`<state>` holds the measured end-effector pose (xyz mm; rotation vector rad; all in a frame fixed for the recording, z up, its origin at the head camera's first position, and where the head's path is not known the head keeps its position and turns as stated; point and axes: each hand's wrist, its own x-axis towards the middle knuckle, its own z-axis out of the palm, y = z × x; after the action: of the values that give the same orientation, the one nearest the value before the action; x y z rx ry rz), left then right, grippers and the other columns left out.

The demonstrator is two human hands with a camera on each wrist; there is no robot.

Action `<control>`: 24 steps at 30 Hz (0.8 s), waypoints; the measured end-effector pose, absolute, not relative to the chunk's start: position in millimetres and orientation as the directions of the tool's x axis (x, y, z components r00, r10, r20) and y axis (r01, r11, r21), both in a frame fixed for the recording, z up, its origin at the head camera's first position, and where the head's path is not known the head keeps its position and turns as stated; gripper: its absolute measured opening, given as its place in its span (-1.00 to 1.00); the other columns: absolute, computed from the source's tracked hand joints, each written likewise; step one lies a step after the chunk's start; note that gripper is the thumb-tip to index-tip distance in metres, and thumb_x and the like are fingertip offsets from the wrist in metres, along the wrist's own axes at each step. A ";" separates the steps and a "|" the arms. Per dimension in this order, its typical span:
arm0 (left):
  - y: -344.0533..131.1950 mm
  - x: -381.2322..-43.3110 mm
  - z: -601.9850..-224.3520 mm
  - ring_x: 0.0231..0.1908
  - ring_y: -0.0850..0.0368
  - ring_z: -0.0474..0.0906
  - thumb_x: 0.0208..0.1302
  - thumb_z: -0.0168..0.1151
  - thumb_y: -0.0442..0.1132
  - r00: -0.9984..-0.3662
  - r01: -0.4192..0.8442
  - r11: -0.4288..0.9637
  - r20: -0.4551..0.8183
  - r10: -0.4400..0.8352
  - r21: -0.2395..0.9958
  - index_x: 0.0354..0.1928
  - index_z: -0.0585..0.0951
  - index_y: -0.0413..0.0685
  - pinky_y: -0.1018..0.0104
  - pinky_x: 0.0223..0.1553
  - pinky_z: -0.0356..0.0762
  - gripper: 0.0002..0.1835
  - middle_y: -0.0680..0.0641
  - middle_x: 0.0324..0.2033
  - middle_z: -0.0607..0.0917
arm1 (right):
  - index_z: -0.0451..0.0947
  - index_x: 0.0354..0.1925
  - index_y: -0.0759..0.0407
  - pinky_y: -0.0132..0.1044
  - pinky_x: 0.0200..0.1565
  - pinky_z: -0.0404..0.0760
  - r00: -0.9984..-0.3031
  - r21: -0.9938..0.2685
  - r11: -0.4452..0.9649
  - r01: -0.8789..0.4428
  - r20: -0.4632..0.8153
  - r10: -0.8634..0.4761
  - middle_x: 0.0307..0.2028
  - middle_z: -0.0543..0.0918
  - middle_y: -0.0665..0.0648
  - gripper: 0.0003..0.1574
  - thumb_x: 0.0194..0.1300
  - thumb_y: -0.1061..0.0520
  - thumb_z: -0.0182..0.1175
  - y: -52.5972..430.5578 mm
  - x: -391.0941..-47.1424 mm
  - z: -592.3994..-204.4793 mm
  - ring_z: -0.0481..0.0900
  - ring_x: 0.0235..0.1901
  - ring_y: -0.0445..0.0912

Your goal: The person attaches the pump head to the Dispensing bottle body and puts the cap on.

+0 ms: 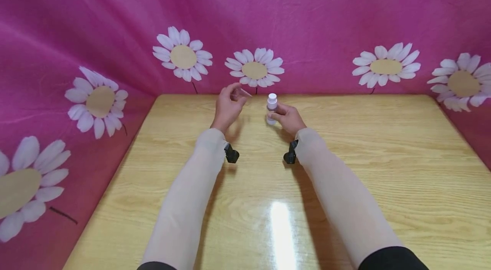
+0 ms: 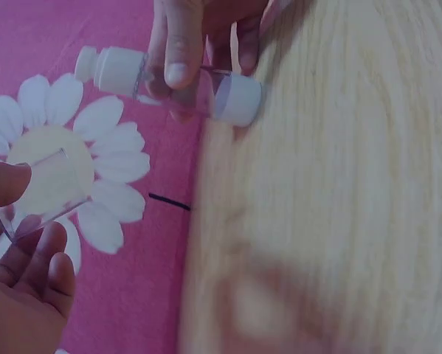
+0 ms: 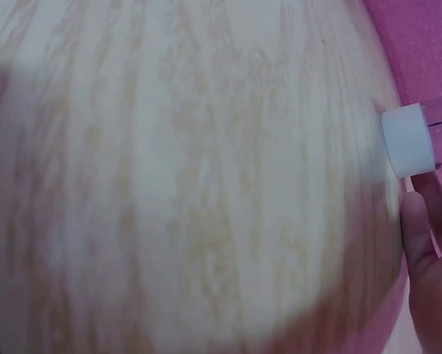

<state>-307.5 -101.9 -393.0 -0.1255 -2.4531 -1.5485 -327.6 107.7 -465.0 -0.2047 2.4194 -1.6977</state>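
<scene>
In the head view my right hand (image 1: 289,119) grips a small upright bottle (image 1: 272,101) near the far edge of the table. The left wrist view shows this bottle (image 2: 125,71) with a clear middle, a white base and a white stepped top; the right fingers wrap its middle. Only its white base (image 3: 409,140) and part of the clear body show in the right wrist view. To the left, raised over the table, my left hand (image 1: 228,106) pinches a clear, hollow plastic cap (image 2: 54,184) between thumb and fingers. Whether the bottle's base touches the table is hard to tell.
A light wood-grain table (image 1: 383,155) spreads under both arms. Behind it and along its sides hangs a pink cloth (image 1: 307,18) printed with white daisies. Each wrist carries a small black camera (image 1: 232,153).
</scene>
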 end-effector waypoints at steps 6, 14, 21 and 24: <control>-89.0 -312.5 -376.9 -0.01 -0.01 0.57 0.28 0.29 -0.32 -0.966 0.240 0.468 0.259 0.025 0.851 0.22 0.46 -0.15 0.22 0.00 0.56 -0.53 -0.14 0.04 0.63 | 0.32 0.43 -0.04 -0.04 0.43 0.33 -0.975 -0.940 0.341 0.005 -0.080 -0.208 0.36 0.47 0.16 -0.32 0.40 0.06 0.21 107.5 -327.0 -464.5 0.37 0.41 0.04; -68.8 -317.6 -353.9 -0.04 0.05 0.55 0.28 0.32 -0.27 -0.954 0.298 0.530 0.234 0.186 0.794 0.22 0.52 -0.09 0.28 -0.04 0.56 -0.54 -0.07 0.10 0.63 | 0.34 0.42 -0.04 -0.05 0.43 0.32 -0.973 -0.933 0.357 -0.036 -0.048 -0.225 0.35 0.48 0.17 -0.33 0.40 0.05 0.22 111.9 -328.3 -463.2 0.37 0.41 0.04; -58.1 -325.5 -351.5 -0.07 0.03 0.58 0.26 0.30 -0.35 -0.930 0.366 0.586 0.260 0.259 0.723 0.22 0.54 -0.15 0.26 -0.01 0.56 -0.54 -0.11 0.09 0.66 | 0.40 0.38 -0.02 -0.05 0.42 0.34 -0.973 -0.937 0.347 -0.040 -0.042 -0.227 0.34 0.50 0.15 -0.37 0.39 0.05 0.24 114.9 -331.9 -465.3 0.37 0.41 0.02; -58.5 -326.3 -354.5 -0.04 0.01 0.59 0.27 0.27 -0.37 -0.928 0.369 0.598 0.247 0.279 0.711 0.21 0.54 -0.15 0.24 0.05 0.55 -0.55 -0.13 0.10 0.66 | 0.40 0.39 -0.02 -0.06 0.42 0.34 -0.970 -0.942 0.334 -0.033 -0.051 -0.238 0.34 0.50 0.15 -0.36 0.38 0.05 0.24 112.3 -331.7 -467.1 0.37 0.41 0.01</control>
<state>-326.3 -58.5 -354.5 -0.5515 -2.7087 -1.2444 -331.7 112.3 -467.1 -0.2478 2.4139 -1.6976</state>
